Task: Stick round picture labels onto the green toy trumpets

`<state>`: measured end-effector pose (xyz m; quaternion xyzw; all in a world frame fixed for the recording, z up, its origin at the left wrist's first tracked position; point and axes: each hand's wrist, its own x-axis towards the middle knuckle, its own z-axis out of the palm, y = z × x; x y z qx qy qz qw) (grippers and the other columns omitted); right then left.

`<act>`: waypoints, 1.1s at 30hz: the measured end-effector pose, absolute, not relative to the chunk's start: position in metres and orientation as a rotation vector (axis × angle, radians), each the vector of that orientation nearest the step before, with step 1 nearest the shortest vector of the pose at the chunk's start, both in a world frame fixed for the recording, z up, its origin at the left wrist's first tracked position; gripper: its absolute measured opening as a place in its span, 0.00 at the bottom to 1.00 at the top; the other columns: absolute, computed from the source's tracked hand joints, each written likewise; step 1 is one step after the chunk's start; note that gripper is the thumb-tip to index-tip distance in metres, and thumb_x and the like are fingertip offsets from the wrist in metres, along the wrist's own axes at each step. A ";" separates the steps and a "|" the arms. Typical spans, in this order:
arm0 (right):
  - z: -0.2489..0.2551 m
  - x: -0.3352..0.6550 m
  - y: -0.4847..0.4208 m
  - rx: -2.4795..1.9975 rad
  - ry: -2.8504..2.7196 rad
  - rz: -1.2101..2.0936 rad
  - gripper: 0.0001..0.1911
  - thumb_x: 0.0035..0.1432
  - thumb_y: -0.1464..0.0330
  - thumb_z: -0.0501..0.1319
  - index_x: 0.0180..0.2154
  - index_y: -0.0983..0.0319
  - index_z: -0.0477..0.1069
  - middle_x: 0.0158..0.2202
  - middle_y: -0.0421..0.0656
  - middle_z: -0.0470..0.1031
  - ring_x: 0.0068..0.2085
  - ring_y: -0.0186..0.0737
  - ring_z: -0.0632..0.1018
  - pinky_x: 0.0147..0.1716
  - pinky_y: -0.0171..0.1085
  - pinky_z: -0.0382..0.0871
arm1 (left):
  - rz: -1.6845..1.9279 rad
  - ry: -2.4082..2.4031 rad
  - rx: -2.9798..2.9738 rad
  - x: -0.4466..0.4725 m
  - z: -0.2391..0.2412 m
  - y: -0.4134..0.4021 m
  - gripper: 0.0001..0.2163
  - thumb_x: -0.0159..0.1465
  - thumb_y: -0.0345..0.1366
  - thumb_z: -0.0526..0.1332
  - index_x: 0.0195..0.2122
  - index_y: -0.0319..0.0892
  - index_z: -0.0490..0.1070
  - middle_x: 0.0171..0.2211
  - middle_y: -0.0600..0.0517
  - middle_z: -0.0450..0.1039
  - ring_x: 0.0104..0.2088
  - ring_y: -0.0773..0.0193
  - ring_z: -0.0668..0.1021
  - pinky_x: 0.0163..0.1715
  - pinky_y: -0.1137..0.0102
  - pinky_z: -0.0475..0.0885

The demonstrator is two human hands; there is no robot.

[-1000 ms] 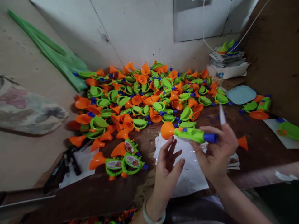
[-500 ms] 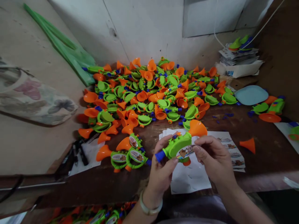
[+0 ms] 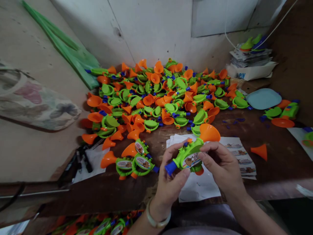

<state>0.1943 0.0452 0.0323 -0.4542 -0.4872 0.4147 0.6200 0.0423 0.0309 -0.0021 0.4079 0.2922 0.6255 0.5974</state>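
Note:
My left hand [image 3: 171,178] grips a green toy trumpet [image 3: 189,153] near its blue mouthpiece; its orange bell points up and to the right. My right hand [image 3: 220,163] presses fingers against an oval picture sticker on the trumpet's green body. Both hands hover above white sticker sheets [image 3: 199,186] lying on the brown table [image 3: 274,163]. Two or three stickered trumpets [image 3: 132,163] lie just left of my left hand.
A large pile of green and orange trumpets [image 3: 156,98] fills the back of the table against the wall. A loose orange bell [image 3: 260,151] lies at right. A blue lid [image 3: 263,98], more trumpets [image 3: 281,114] and a paper stack [image 3: 251,63] are at the back right.
One second ago my right hand alone held the trumpet, bell to the left, and a sticker. The trumpet was then turned round, my left hand took hold, and the sticker went onto its body.

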 end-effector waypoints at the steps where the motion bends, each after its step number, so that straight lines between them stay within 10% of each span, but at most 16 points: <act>1: 0.032 0.194 0.045 -1.045 -1.138 0.940 0.05 0.56 0.72 0.72 0.33 0.55 0.81 0.26 0.34 0.78 0.23 0.29 0.76 0.21 0.25 0.73 | 1.457 0.708 0.957 0.043 -0.003 0.031 0.21 0.64 0.39 0.75 0.58 0.55 0.78 0.57 0.52 0.80 0.58 0.58 0.81 0.59 0.67 0.76; 22: -0.009 0.274 0.059 -1.395 -1.753 0.069 0.15 0.71 0.66 0.62 0.57 0.57 0.73 0.36 0.42 0.76 0.33 0.42 0.77 0.32 0.39 0.75 | 1.797 1.375 1.502 -0.013 0.009 0.015 0.18 0.65 0.28 0.69 0.54 0.53 0.77 0.62 0.51 0.78 0.66 0.47 0.77 0.66 0.52 0.72; 26: -0.043 0.327 0.029 -1.601 -2.311 0.077 0.14 0.64 0.70 0.63 0.51 0.56 0.77 0.50 0.49 0.82 0.53 0.56 0.81 0.50 0.52 0.77 | 1.302 1.839 2.199 -0.096 -0.015 0.022 0.26 0.63 0.27 0.69 0.61 0.55 0.75 0.70 0.49 0.70 0.70 0.41 0.71 0.73 0.45 0.61; 33: -0.080 0.353 0.007 -1.635 -2.663 -0.216 0.23 0.57 0.78 0.62 0.53 0.58 0.77 0.52 0.52 0.83 0.54 0.58 0.82 0.47 0.51 0.82 | 0.665 2.058 2.352 -0.130 -0.047 0.025 0.33 0.71 0.35 0.62 0.76 0.56 0.56 0.78 0.42 0.51 0.78 0.28 0.44 0.69 0.23 0.48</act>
